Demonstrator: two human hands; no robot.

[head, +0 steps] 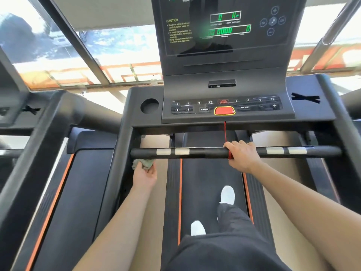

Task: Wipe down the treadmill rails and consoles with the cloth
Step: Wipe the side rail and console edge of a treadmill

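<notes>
The treadmill console (pixel 224 36) carries a dark screen headed "CAUTION" in yellow-green, with small lines of warning text beneath that are too blurred to read in full, and green digit readouts beside it. Lower down, the control panel (pixel 226 106) shows two rows of "3 6 9 12", keys marked "PROG" and "MODE", minus and plus keys, up and down arrows, and a small red label above the large red stop button (pixel 224 111) whose wording cannot be made out for certain. A red safety cord (pixel 225 132) hangs from under the button and is wound round the black crossbar (pixel 207 152), which bears two pairs of pale sensor patches. The person's right hand (pixel 241 155) grips this crossbar just at the cord, fingers wrapped over the top. The left hand (pixel 145 176) has its fingers curled round the cloth (pixel 143 163), holding it up against the underside of the crossbar near its left end, close to the left upright. The cloth is grey-green, crumpled into a small wad, and only partly visible above the fingers. A round cup holder (pixel 149 106) sits left of the panel. The person stands on the belt (pixel 203 178) in white shoes (pixel 227 194).
</notes>
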